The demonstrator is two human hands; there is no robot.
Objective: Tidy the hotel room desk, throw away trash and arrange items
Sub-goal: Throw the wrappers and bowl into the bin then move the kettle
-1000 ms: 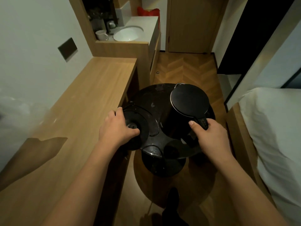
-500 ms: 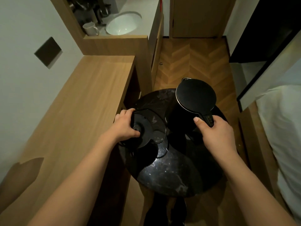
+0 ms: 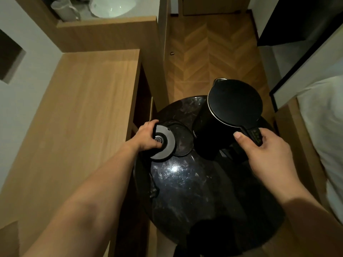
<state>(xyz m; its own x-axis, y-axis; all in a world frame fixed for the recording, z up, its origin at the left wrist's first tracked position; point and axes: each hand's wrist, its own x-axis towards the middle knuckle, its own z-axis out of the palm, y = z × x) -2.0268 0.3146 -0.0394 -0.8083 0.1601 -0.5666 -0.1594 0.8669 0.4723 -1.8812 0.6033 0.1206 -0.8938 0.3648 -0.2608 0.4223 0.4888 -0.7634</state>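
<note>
The left hand [image 3: 146,136] gripped the round black kettle base [image 3: 164,143], seemingly tilted, while the right hand [image 3: 265,151] held the black electric kettle [image 3: 233,102] by its handle.

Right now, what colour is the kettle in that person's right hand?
Black, with a thin silvery rim round its lid; the kettle shows best in the head view.

Kettle [image 3: 234,102] in right hand [image 3: 267,154]: matt black plastic, thin metal rim. Base [image 3: 164,143] in left hand [image 3: 146,137]: matt plastic. Round table [image 3: 194,182] beneath: glossy dark marble. Desk [image 3: 78,117] left: smooth wood.
</note>
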